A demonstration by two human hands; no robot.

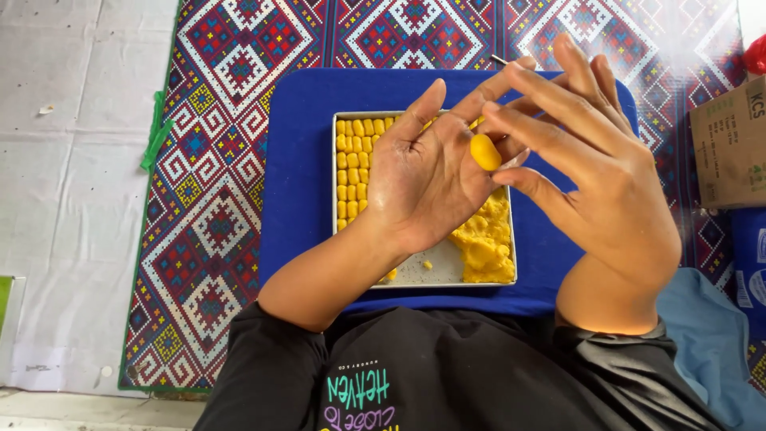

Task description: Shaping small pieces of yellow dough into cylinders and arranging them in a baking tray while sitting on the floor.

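Observation:
My left hand (423, 179) is raised palm-up over a square metal tray (424, 277). A small oval piece of yellow dough (484, 152) lies on its fingers. My right hand (594, 172) is held over it, fingers spread, and touches the dough piece from the right. In the tray, rows of small shaped yellow pieces (353, 172) fill the left side. A rough lump of yellow dough (484, 243) sits in the tray's near right corner. Much of the tray is hidden behind my hands.
The tray rests on a blue board (295, 183) laid over a patterned red, purple and white mat (207, 199). A cardboard box (730, 144) stands at the right edge. White sheeting (72, 183) covers the floor on the left. Light blue cloth (706, 335) lies at lower right.

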